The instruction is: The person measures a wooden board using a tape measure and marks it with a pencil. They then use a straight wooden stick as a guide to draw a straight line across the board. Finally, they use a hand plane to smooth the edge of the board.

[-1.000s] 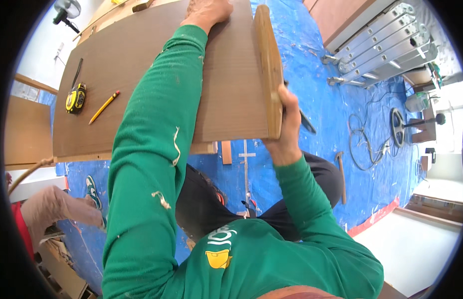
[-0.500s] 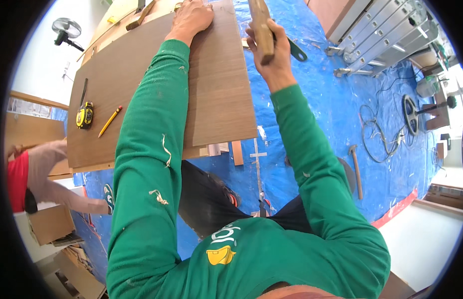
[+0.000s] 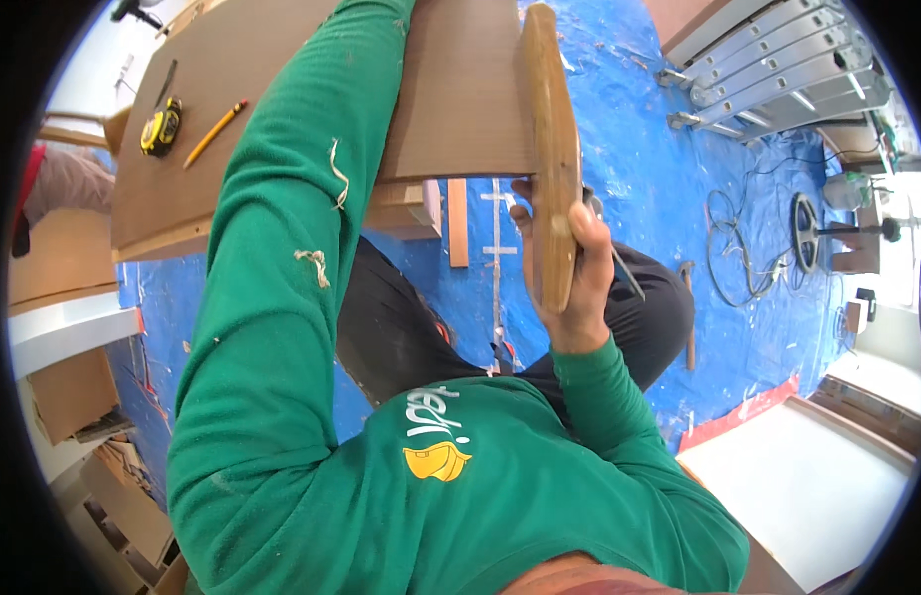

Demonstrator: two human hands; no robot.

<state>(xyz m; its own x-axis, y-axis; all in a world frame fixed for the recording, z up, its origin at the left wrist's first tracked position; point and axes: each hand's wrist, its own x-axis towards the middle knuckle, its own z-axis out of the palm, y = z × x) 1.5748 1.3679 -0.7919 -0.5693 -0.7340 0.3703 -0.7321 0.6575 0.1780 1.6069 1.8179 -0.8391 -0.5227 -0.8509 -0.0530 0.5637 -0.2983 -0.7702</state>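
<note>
Head view showed the person's right hand (image 3: 582, 302) closed around the near part of a wooden hand plane (image 3: 554, 139), the thumb pressed on one side and fingertips showing on the other. A dark metal bar (image 3: 629, 273) projected beside that hand, on its right. The plane was located at the right edge of a brown wood-grain panel (image 3: 460, 109), its length roughly in line with that edge and its near end extending past the panel's near corner; whether the two touched could not be determined. The left arm (image 3: 311, 159), in a green sleeve, reached forward across the panel; the left hand lay beyond the upper limit of the picture, so its grip could not be established. On the panel, left of that arm, a yellow-and-black tape measure (image 3: 161, 129) and a yellow pencil (image 3: 215, 135) lay near each other, apart. Blue sheeting (image 3: 649, 169) covered the floor, with an orange-brown wooden strip (image 3: 458, 228) visible just past the panel's near edge. A hammer (image 3: 689, 337) lay beside the person's right knee, partly hidden by it. A folded metal ladder (image 3: 778, 79) and a looped dark cable (image 3: 723, 288) were noted farther right.
</note>
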